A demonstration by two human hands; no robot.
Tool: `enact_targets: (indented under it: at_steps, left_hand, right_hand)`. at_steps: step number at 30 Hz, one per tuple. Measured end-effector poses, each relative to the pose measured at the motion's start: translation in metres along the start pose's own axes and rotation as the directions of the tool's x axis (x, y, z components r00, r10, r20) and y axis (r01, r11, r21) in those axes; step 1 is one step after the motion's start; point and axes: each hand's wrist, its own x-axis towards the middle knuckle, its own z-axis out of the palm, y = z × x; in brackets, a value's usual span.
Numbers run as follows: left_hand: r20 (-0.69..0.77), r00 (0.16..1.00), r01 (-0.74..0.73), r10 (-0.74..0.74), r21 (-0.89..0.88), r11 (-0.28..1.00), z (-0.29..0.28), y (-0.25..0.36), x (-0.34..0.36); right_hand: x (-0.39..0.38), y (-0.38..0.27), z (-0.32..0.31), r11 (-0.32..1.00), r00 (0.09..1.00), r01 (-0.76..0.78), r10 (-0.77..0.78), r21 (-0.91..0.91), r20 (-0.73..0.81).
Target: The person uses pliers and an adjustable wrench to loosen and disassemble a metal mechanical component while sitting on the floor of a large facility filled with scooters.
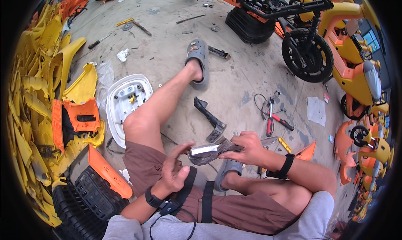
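You hold the dark part (pixel 211 155) before you, above your lap. Your right grip (pixel 250 148) is closed around its right end, thumb on the near side, probably so that most of it stays clear to see and reach. Your left grip (pixel 172 175) is loosely spread beside the other end, as if to steady or turn it; I cannot tell whether your fingertips touch it.

The part looks smoky grey, fairly flat and somewhat glossy, with 1 white rectangular patch on its upper face. Your right grip hides its far end.

The black bracket (pixel 206 114) lies on the floor (pixel 167 43) just beyond the part, between your feet. The 2 red-handled tools (pixel 269 126) rest to your right, likely for an easy reach. By your left leg, the white shell (pixel 110 110) sits hollow side up, which should keep the small yellow piece (pixel 132 99) inside from straying.
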Motion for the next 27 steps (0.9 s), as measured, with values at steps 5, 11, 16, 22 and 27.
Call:
enact_targets:
  at_steps: [5, 11, 16, 22, 27]
  left_hand:
    - [0.546, 0.825, -0.424, 0.142, 0.433, 0.795, -0.014, 0.053, 0.052]
    - [0.662, 0.749, -0.426, 0.036, 0.439, 0.791, -0.009, 0.034, 0.054]
    - [0.627, 0.778, -0.349, 0.035, 0.386, 0.854, -0.008, 0.01, 0.042]
    - [0.622, 0.781, -0.382, 0.059, 0.4, 0.833, -0.011, 0.0, 0.041]
    - [0.632, 0.771, -0.412, 0.078, 0.401, 0.818, -0.012, 0.0, 0.043]
  right_hand:
    - [0.0, -0.001, -0.007, 0.996, 0.997, 0.052, -0.047, -0.077, 0.064]
    - [-0.009, -0.004, -0.001, 0.996, 0.99, 0.075, -0.069, -0.04, 0.126]
    - [-0.007, -0.004, -0.003, 0.998, 0.986, 0.062, -0.065, 0.023, 0.154]
    - [-0.008, 0.0, 0.0, 0.998, 0.985, -0.011, -0.001, 0.07, 0.171]
    - [-0.008, -0.001, 0.0, 0.997, 0.986, -0.024, 0.013, 0.068, 0.163]
